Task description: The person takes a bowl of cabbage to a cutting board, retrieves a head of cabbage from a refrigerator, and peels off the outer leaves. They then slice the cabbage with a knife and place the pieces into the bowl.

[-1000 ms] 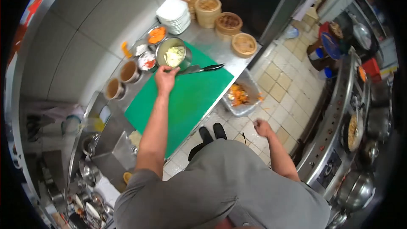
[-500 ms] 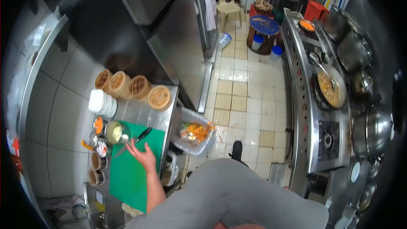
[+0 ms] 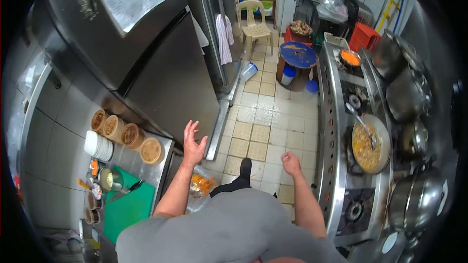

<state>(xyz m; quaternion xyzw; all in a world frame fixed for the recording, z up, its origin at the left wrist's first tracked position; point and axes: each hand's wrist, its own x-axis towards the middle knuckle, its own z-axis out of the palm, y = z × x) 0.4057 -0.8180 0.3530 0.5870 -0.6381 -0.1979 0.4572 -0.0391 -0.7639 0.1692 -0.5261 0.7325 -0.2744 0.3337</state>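
My left hand (image 3: 194,145) is raised in the air with fingers spread and nothing in it, in front of the steel fridge door and above the bin of orange peelings (image 3: 201,185). Over the tiled floor hangs my right hand (image 3: 291,163), its fingers curled in with nothing visible in them; the stove's front edge is to its right. A knife (image 3: 127,190) with a black handle lies on the green cutting board (image 3: 127,212) at the left, apart from both hands. On the stove sits a wide pan of food (image 3: 371,146) with a ladle (image 3: 360,119) resting in it.
Round tubs (image 3: 131,136), stacked white dishes (image 3: 98,146) and small containers line the left counter. Large pots (image 3: 418,199) stand along the stove's right side, and a bowl of orange shreds (image 3: 350,58) at its far end. A blue-topped stool (image 3: 298,55) and a plastic chair (image 3: 256,29) are ahead.
My left hand has left the cutting board area and risen to the right. My right hand has come into view. The view has shifted forward, and one foot is further ahead.
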